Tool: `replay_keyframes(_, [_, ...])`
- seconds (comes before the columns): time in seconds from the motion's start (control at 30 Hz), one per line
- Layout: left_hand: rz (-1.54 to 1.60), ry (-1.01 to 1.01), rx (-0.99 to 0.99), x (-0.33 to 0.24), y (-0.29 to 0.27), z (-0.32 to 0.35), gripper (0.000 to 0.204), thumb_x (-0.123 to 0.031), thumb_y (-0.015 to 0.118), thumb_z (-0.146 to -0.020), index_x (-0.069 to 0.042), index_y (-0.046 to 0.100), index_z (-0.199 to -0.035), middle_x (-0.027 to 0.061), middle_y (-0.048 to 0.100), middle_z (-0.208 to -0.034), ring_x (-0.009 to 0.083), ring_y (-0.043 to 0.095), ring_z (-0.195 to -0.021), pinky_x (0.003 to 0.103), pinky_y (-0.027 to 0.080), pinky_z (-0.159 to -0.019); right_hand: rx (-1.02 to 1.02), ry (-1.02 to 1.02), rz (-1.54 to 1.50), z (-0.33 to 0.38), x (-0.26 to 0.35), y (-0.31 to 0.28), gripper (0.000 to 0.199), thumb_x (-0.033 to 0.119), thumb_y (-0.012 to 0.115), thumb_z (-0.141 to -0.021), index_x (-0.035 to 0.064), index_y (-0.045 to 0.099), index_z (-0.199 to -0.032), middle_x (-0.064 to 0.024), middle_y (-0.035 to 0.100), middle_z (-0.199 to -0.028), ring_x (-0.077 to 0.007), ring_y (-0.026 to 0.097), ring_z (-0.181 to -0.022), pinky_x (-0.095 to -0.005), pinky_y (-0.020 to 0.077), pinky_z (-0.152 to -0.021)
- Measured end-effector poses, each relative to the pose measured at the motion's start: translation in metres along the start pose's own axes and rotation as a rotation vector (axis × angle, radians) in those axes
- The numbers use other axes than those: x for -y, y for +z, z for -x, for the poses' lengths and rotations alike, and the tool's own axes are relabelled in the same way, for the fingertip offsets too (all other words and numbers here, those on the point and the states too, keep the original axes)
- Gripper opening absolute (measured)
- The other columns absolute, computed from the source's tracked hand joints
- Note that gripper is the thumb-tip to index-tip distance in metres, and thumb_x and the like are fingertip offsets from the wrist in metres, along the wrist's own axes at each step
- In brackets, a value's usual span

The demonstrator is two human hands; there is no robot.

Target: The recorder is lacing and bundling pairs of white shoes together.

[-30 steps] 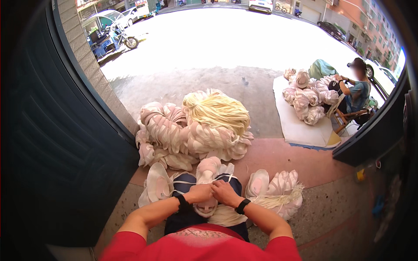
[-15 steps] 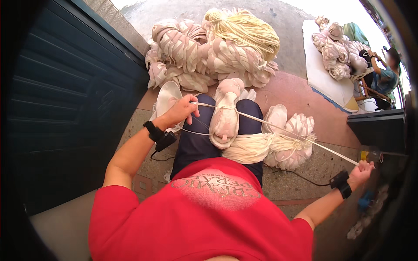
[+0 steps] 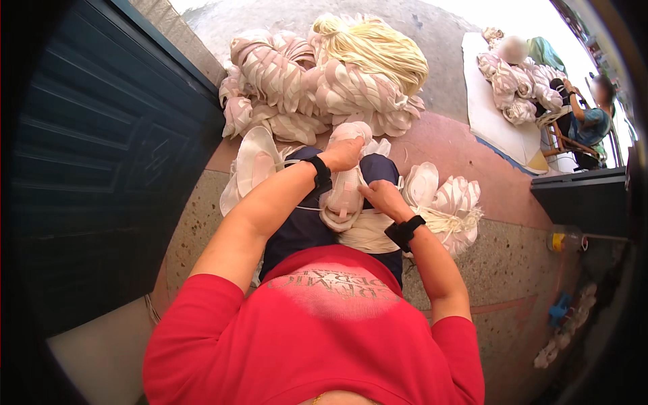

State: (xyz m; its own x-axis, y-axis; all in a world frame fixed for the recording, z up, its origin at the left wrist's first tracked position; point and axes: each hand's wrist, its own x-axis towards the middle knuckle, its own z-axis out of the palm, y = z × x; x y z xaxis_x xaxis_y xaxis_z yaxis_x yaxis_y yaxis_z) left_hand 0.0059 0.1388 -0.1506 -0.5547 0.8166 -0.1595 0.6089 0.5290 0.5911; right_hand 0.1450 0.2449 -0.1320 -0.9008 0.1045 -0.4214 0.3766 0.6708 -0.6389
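A pale pink and white shoe upper (image 3: 345, 196) lies lengthwise across my lap, its rounded toe pointing away. My left hand (image 3: 344, 154) is closed over it near the toe. Against its right edge, the fingers of my right hand (image 3: 383, 198) are pinched together; what they grip is hidden. A thin white lace (image 3: 309, 208) runs out from the upper's left side. Left of my knee rests another pale upper (image 3: 256, 158). A bundle of cream laces (image 3: 368, 233) lies over my right thigh, beside several stacked uppers (image 3: 455, 202).
A big heap of bundled uppers (image 3: 283, 74) stands ahead, topped with a hank of yellowish laces (image 3: 378, 54). At my left is a dark blue panelled door (image 3: 115, 155). A seated person (image 3: 590, 121) works at the far right near more uppers (image 3: 516, 84). A clear bottle (image 3: 565, 239) stands at right.
My right hand has come in from far right to the upper's edge, and the long stretched lace no longer shows. My left hand has moved right onto the toe end.
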Motion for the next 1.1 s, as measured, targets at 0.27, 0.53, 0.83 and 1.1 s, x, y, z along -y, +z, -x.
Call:
replay_keyframes(0.27, [0.072, -0.108, 0.107, 0.019, 0.006, -0.002, 0.023, -0.014, 0.049, -0.079, -0.006, 0.051, -0.101, 0.0146, 0.059, -0.094, 0.0315, 0.054, -0.093, 0.039, 0.041, -0.076, 0.107, -0.343, -0.050, 0.109, 0.018, -0.022, 0.036, 0.028, 0.048, -0.083, -0.0014, 0.053, -0.062, -0.0215, 0.051, -0.058, -0.0364, 0.053, -0.055, -0.0402, 0.0413, -0.051])
replay_keyframes(0.53, [0.645, -0.284, 0.003, 0.013, -0.027, 0.042, 0.023, -0.022, 0.054, -0.083, 0.000, 0.062, -0.080, -0.0011, 0.055, -0.068, 0.0043, 0.046, -0.064, 0.019, 0.038, -0.058, -0.534, -0.003, -0.287, 0.084, -0.059, -0.055, 0.026, 0.024, 0.053, -0.083, -0.0018, 0.057, -0.085, -0.0112, 0.056, -0.064, -0.0162, 0.052, -0.060, -0.0290, 0.0419, -0.058])
replay_keyframes(0.83, [0.244, -0.222, -0.187, 0.038, 0.002, 0.073, 0.023, -0.018, 0.053, -0.078, 0.003, 0.062, -0.079, 0.0163, 0.060, -0.069, 0.0241, 0.058, -0.063, 0.034, 0.044, -0.060, -0.166, -0.193, -0.068, -0.018, 0.015, 0.021, 0.024, 0.024, 0.048, -0.080, 0.0050, 0.060, -0.091, -0.0216, 0.059, -0.075, -0.0374, 0.057, -0.074, -0.0422, 0.0448, -0.065])
replay_keyframes(1.1, [-0.050, -0.133, -0.215, 0.023, 0.001, 0.060, 0.023, -0.020, 0.047, -0.080, -0.002, 0.057, -0.071, 0.0198, 0.057, -0.069, 0.0355, 0.056, -0.068, 0.044, 0.044, -0.061, -0.231, -0.187, 0.056, -0.047, 0.016, 0.013, 0.029, 0.021, 0.052, -0.077, 0.0140, 0.053, -0.105, -0.0185, 0.060, -0.077, -0.0347, 0.058, -0.076, -0.0446, 0.0448, -0.065])
